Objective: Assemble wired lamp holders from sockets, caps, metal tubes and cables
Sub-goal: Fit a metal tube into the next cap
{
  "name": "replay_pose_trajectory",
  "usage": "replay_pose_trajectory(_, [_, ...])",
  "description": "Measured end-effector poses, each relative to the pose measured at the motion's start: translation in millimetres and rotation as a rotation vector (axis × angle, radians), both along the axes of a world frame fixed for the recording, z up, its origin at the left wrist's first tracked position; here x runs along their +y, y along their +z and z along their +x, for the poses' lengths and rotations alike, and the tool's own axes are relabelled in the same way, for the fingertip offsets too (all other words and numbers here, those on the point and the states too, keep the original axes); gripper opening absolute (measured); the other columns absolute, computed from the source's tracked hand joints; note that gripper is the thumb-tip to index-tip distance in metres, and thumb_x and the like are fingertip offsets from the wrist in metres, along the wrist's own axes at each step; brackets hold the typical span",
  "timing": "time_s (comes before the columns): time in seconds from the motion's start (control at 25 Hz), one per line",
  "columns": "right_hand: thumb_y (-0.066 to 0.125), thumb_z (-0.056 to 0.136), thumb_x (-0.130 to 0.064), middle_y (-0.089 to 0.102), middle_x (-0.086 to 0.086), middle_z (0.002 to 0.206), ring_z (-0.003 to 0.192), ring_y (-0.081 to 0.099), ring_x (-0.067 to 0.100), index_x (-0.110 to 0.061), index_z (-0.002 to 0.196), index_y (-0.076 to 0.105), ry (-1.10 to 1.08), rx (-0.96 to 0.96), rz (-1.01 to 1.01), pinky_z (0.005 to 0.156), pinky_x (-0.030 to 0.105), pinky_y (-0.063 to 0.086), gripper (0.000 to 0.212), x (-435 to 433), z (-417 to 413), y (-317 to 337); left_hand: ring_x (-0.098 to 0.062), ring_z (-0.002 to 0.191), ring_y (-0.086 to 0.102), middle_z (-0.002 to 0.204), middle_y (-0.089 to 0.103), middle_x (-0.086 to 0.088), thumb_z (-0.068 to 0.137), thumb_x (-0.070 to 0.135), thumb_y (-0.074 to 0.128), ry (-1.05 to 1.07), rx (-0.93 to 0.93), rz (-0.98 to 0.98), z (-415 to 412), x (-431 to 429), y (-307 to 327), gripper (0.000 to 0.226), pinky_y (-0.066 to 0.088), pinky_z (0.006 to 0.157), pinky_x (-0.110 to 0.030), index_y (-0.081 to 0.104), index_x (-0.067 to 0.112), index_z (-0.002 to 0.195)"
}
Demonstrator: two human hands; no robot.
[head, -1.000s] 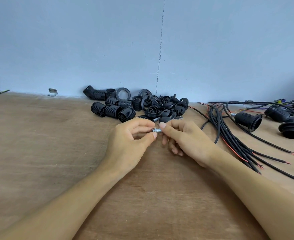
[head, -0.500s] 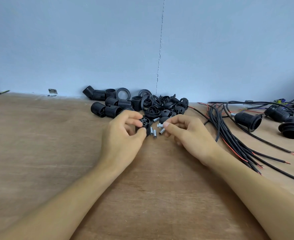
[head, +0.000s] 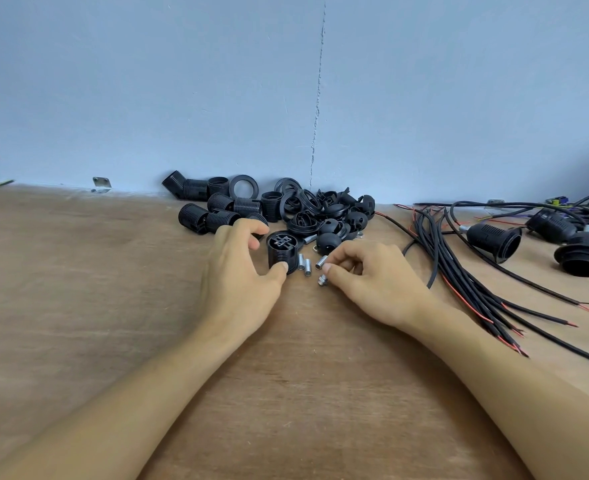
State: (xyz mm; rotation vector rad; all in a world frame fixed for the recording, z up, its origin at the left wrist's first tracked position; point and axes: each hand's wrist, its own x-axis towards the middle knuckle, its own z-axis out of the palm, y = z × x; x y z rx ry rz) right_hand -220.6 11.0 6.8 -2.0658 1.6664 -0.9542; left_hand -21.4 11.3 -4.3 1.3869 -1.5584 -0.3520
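My left hand (head: 241,271) grips a black threaded socket (head: 282,251) between thumb and fingers, standing upright on the wooden table (head: 78,289) with its contact end up. My right hand (head: 369,282) has curled fingers and pinches a small metal tube (head: 322,280) at its fingertips. Three loose metal tubes (head: 307,264) lie between the two hands. Behind them is a pile of black sockets, rings and round caps (head: 286,209). A bundle of black cables (head: 459,268) with red cores lies to the right.
Assembled lamp holders (head: 494,239) with cables sit at the far right, with a wide black holder (head: 586,256) beside them. The blue wall (head: 286,98) closes the table's far edge. A small metal bracket (head: 102,183) sits at the wall on the left.
The hands have parted: the left one moved away to the pile and took a black socket, now standing it upright. The right hand lowered to the loose tubes on the table.
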Motion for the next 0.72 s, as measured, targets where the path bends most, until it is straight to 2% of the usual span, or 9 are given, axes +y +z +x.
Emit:
replay_pose_trajectory(0.08, [0.067, 0.089, -0.029, 0.07, -0.012, 0.071, 0.063, 0.057, -0.001, -0.029, 0.079, 0.07, -0.026, -0.062, -0.012, 0.062, 0.014, 0.043, 0.011, 1.3, 0.2, 2.2, 0.004, 0.078, 0.049, 0.097, 0.049, 0.018, 0.078, 0.019, 0.082, -0.024, -0.042, -0.071, -2.1, 2.1, -1.2, 0.042, 0.036, 0.069, -0.018, 0.06, 0.036, 0.11])
replay_pose_trajectory(0.16, [0.062, 0.089, -0.023, 0.072, -0.01, 0.074, 0.066, 0.058, 0.002, -0.03, 0.081, 0.068, -0.101, -0.172, -0.03, 0.059, 0.011, 0.041, 0.012, 0.9, -1.5, 5.8, 0.007, 0.077, 0.049, 0.09, 0.052, 0.018, 0.079, 0.018, 0.081, -0.063, -0.088, -0.123, -5.0, 4.7, -2.1, 0.034, 0.033, 0.066, -0.012, 0.064, 0.035, 0.102])
replay_pose_trajectory(0.32, [0.053, 0.089, -0.017, 0.072, 0.001, 0.08, 0.069, 0.057, 0.014, -0.029, 0.088, 0.06, -0.212, -0.436, -0.02, 0.073, 0.035, 0.048, 0.014, -3.6, -3.4, 10.1, 0.007, 0.074, 0.054, 0.075, 0.064, 0.016, 0.08, 0.013, 0.078, -0.185, -0.137, -0.14, -8.8, 7.7, -5.3, 0.023, 0.036, 0.067, -0.005, 0.068, 0.033, 0.08])
replay_pose_trajectory(0.4, [0.054, 0.091, -0.015, 0.071, 0.0, 0.078, 0.07, 0.059, 0.016, -0.027, 0.093, 0.056, -0.179, -0.508, 0.007, 0.075, 0.039, 0.048, 0.012, -3.7, -3.6, 12.2, 0.003, 0.067, 0.057, 0.075, 0.066, 0.024, 0.081, 0.013, 0.077, -0.233, -0.126, -0.099, -8.6, 7.4, -6.8, 0.021, 0.038, 0.064, -0.004, 0.069, 0.032, 0.075])
replay_pose_trajectory(0.48, [0.058, 0.092, -0.015, 0.071, -0.007, 0.074, 0.074, 0.064, 0.013, -0.027, 0.096, 0.056, -0.076, -0.426, -0.013, 0.075, 0.033, 0.047, 0.013, -0.2, -4.0, 12.9, -0.004, 0.061, 0.059, 0.07, 0.066, 0.024, 0.082, 0.015, 0.077, -0.261, -0.114, -0.061, -8.6, 7.3, -8.0, 0.02, 0.04, 0.058, -0.006, 0.069, 0.032, 0.074])
replay_pose_trajectory(0.56, [0.06, 0.092, -0.015, 0.071, -0.014, 0.076, 0.09, 0.064, 0.01, -0.028, 0.101, 0.056, 0.019, -0.229, -0.1, 0.083, 0.03, 0.046, 0.016, 3.7, -1.8, 12.8, -0.004, 0.059, 0.059, 0.068, 0.066, 0.022, 0.082, 0.016, 0.076, -0.28, -0.109, -0.045, -9.0, 7.5, -8.5, 0.018, 0.04, 0.056, -0.007, 0.069, 0.031, 0.074])
replay_pose_trajectory(0.6, [0.061, 0.092, -0.014, 0.07, -0.017, 0.077, 0.094, 0.061, 0.003, -0.028, 0.102, 0.055, 0.053, -0.146, -0.151, 0.086, 0.028, 0.043, 0.018, 4.9, 0.8, 12.4, -0.003, 0.058, 0.059, 0.067, 0.066, 0.022, 0.082, 0.017, 0.076, -0.285, -0.108, -0.044, -9.0, 7.5, -8.5, 0.017, 0.04, 0.056, -0.008, 0.069, 0.031, 0.075])
replay_pose_trajectory(0.68, [0.062, 0.091, -0.011, 0.07, -0.016, 0.078, 0.092, 0.053, -0.011, -0.028, 0.103, 0.053, 0.09, -0.041, -0.226, 0.092, 0.025, 0.036, 0.023, 4.5, 6.6, 10.9, -0.003, 0.057, 0.058, 0.066, 0.066, 0.021, 0.082, 0.018, 0.076, -0.287, -0.114, -0.047, -8.9, 7.2, -8.4, 0.016, 0.04, 0.055, -0.008, 0.069, 0.031, 0.075])
replay_pose_trajectory(0.72, [0.062, 0.092, -0.01, 0.071, -0.013, 0.081, 0.087, 0.051, -0.015, -0.028, 0.104, 0.052, 0.093, -0.011, -0.244, 0.101, 0.026, 0.033, 0.024, 3.7, 8.9, 10.5, -0.003, 0.057, 0.058, 0.066, 0.066, 0.021, 0.082, 0.019, 0.076, -0.289, -0.119, -0.048, -9.1, 7.1, -8.3, 0.016, 0.04, 0.055, -0.007, 0.069, 0.031, 0.075])
